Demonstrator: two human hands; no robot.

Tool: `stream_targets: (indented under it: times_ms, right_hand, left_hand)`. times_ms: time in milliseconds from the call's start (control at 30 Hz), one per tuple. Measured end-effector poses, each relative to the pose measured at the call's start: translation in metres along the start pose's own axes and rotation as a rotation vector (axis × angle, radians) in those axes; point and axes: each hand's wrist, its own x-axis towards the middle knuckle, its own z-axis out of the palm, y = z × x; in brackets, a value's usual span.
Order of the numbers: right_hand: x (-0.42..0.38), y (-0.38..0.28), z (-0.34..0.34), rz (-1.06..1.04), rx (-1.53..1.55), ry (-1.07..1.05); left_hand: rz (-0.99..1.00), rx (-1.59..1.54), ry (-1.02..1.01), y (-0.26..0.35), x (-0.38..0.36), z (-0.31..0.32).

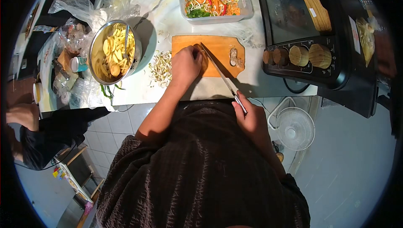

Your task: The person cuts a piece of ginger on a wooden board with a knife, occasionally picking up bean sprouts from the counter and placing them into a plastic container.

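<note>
One knife points diagonally away, toward upper-left.

A metal pot of sliced potato sits at nine o'clock, a plastic tub of vegetables at twelve (peppers, sprouts), a white fan at four.

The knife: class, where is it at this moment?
In the head view the knife lies slanted across the wooden cutting board, its handle in the right hand and its tip beside the left hand.
</note>
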Motion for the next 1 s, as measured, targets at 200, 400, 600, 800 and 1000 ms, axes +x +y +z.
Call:
stream_targets:
  times_ms: [200,400,600,800,1000]
  right_hand:
    - [0.001,0.004,0.006,-0.022,-0.159,-0.024]
    - [-0.012,-0.003,0.000,-0.014,-0.181,0.041]
    - [-0.030,-0.016,-0.019,0.214,-0.175,0.098]
    - [-0.029,-0.017,-0.024,0.244,-0.098,0.170]
    - [-0.027,-0.025,-0.032,0.296,-0.018,0.174]
  left_hand:
    - [0.090,-0.016,0.013,-0.006,0.002,0.002]
    - [0.185,0.101,0.004,-0.012,0.003,0.004]
    - [0.253,0.105,-0.011,-0.015,0.007,0.006]
    - [0.264,0.037,0.013,-0.008,0.016,-0.009]
    - [0.340,-0.171,0.258,0.031,0.078,-0.061]
